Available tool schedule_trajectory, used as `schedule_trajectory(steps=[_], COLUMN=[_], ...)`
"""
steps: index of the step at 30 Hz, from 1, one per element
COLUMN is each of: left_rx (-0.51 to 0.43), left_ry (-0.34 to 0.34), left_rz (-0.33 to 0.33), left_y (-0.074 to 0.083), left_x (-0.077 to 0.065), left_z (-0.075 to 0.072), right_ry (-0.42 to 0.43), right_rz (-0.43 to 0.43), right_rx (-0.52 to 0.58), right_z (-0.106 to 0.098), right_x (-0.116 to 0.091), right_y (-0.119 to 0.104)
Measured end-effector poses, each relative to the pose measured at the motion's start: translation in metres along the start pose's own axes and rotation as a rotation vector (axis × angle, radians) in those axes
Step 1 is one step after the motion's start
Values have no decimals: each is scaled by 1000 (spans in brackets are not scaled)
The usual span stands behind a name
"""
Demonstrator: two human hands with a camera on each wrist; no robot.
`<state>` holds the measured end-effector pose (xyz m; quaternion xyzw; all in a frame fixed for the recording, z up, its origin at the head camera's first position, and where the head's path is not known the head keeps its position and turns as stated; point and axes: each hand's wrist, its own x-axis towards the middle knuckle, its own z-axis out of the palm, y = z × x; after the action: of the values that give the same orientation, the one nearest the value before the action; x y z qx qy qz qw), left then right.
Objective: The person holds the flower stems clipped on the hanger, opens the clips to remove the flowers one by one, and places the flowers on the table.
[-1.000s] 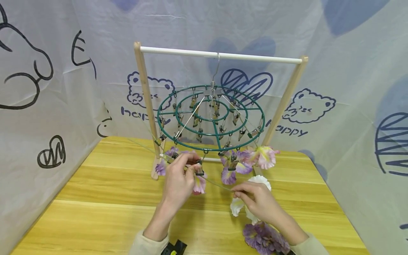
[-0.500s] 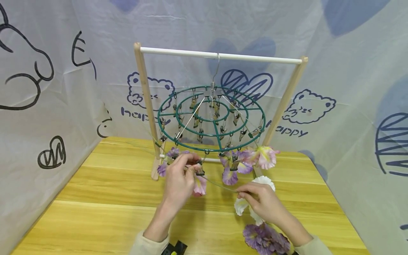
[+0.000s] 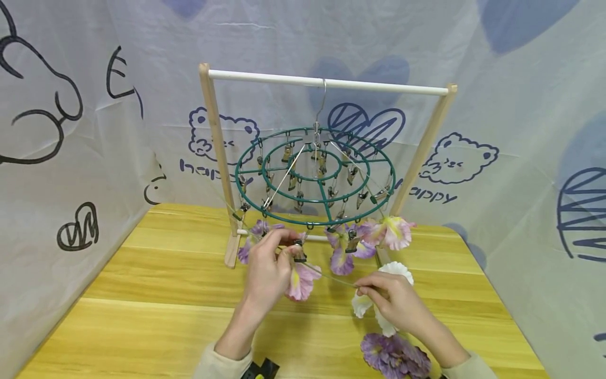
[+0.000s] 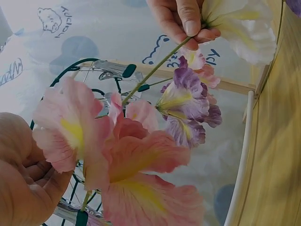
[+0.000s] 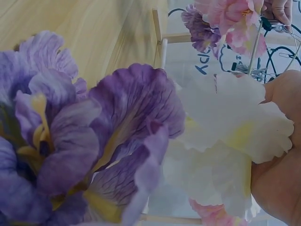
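My left hand (image 3: pixel 267 268) pinches a metal clip (image 3: pixel 300 252) that hangs from the front of a round green hanger (image 3: pixel 284 218). The thin green stem (image 3: pixel 331 277) of a white artificial iris (image 3: pixel 396 271) runs from this clip to my right hand (image 3: pixel 396 299), whose thumb and fingers pinch it just behind the bloom. A pink iris (image 4: pixel 141 174) fills the middle of the left wrist view, beside my left palm. Under my right forearm lies a ruffled purple flower (image 3: pixel 395 355), large in the right wrist view. My left fingertips are hidden behind the pink petals in the left wrist view.
By its hook, the hanger hangs from the white bar (image 3: pixel 379 85) of a wooden stand (image 3: pixel 428 131). Several other clips dangle from its rings. A purple iris (image 3: pixel 342 261) and a pink-yellow one (image 3: pixel 396 233) hang at the right, above the wooden table (image 3: pixel 142 316).
My right hand has shifted slightly right and down with the white iris. The hanger and its clips have drifted a little right, and more of the pink iris shows beside my left hand.
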<state>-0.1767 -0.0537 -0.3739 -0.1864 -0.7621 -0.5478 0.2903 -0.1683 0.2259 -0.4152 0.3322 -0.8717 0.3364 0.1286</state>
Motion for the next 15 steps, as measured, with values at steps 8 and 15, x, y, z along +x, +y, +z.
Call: schedule_trajectory(steps=[8, 15], left_rx=[-19, -43], left_ry=[6, 16], left_rz=[-8, 8], left_y=[-1, -2], left_x=[1, 1], left_z=[1, 3], right_ry=[-87, -80], right_rz=[100, 108], right_rx=[123, 76], right_z=[-3, -1], right_x=[-1, -1], right_y=[1, 1])
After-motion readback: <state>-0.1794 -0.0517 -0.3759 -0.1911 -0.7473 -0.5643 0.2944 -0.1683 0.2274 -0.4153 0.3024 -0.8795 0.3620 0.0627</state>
